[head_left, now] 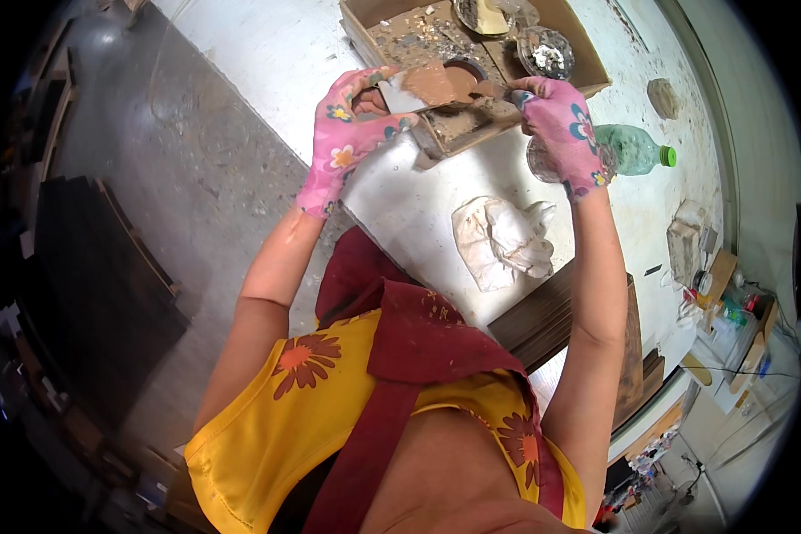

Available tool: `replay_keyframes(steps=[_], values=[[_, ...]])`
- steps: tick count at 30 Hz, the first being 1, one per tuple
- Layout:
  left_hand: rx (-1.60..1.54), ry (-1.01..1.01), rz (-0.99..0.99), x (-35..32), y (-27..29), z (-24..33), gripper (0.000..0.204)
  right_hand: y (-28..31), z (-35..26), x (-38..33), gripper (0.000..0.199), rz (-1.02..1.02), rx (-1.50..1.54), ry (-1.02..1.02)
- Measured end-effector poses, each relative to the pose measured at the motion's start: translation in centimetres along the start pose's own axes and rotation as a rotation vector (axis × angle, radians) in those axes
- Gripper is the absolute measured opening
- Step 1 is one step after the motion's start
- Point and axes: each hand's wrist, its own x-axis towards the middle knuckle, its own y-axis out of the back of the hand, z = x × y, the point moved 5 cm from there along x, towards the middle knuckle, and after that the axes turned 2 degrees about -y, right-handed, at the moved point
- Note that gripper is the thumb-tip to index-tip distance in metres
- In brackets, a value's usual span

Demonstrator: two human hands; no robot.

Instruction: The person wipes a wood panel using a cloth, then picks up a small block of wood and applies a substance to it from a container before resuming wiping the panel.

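Note:
My left hand (pixel 343 133), in a pink flowered glove with bare fingertips, grips a flat pale scraper blade (pixel 402 96) at its left end. Brown putty (pixel 432 82) is spread thickly over that blade. In a matching glove, my right hand (pixel 562 125) pinches a small putty knife (pixel 492 90), its brown-smeared tip beside the right end of the putty. Both tools are held above the near edge of a shallow box (pixel 472 142) with crumbs and dirt inside. A round dark-rimmed tub (pixel 467 66) shows just behind the putty; its contents are partly hidden.
In the box stands a clear tub of white bits (pixel 546 55). A green-capped plastic bottle (pixel 630 149) lies right of my right wrist, by a clear round container (pixel 543 160). Nearer me are a crumpled white cloth (pixel 500 240) and dark brown boards (pixel 543 316) on the white table (pixel 392 200).

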Motion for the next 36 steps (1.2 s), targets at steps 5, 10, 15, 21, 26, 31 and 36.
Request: replay_keyframes(steps=[5,10,15,21,26,31,36], values=[[-0.055,-0.024,0.038,-0.1,0.4,-0.5,0.060,1.3,-0.1,-0.9,0.032,-0.040,0.113,-0.045],[-0.060,0.006,0.037,-0.2,0.2,0.1,0.062,2.4,0.4,-2.1,0.025,-0.012,0.204,-0.060],[-0.088,-0.013,0.025,-0.1,0.3,-0.3,0.058,1.9,0.5,-4.5,0.021,0.123,0.557,0.005],[-0.092,0.039,0.020,-0.2,-0.5,-0.3,0.060,-3.8,-0.7,-7.2,0.025,0.178,0.729,0.109],[-0.045,-0.062,0.021,-0.3,-1.5,0.6,0.062,-4.9,-0.4,-6.6,0.020,0.294,0.400,0.174],[-0.171,0.061,-0.017,-0.6,-1.8,0.7,0.061,-3.0,1.3,-5.2,0.024,0.294,0.556,0.043],[-0.283,0.254,-0.068,-0.6,-2.1,0.1,0.056,-3.1,-0.5,-7.5,0.024,0.378,0.588,0.265]])
